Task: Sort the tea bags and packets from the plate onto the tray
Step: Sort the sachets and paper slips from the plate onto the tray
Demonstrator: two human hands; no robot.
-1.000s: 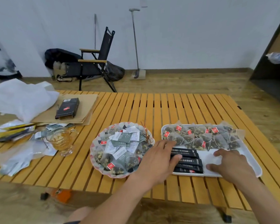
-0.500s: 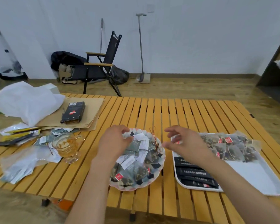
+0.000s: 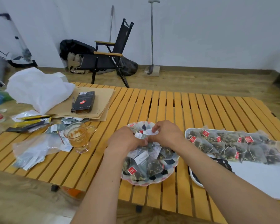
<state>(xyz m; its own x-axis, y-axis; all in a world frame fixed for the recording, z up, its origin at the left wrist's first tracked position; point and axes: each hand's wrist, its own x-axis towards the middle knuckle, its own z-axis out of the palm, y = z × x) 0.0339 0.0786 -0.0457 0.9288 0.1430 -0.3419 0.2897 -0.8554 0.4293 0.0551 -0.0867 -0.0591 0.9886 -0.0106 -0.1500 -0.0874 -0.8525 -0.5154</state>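
Note:
A patterned plate (image 3: 170,174) in the middle of the slatted table holds a heap of mesh tea bags (image 3: 149,168) with red and white tags. Both my hands are over its far half. My left hand (image 3: 125,140) has its fingers curled down into the pile. My right hand (image 3: 166,134) pinches a white paper tag (image 3: 149,131). To the right lies the white tray (image 3: 262,177) with a row of tea bags (image 3: 233,143) along its far side and black packets (image 3: 223,164) mostly hidden behind my right forearm.
A glass cup (image 3: 78,137) with tea stands left of the plate. Torn wrappers (image 3: 32,151), a black box (image 3: 83,102) on brown paper and a white plastic bag (image 3: 37,88) crowd the table's left side. A folding chair (image 3: 108,52) stands beyond the table.
Both hands left the tray and moved left over the plate, then closed in together on the pile. The camera swung left as well.

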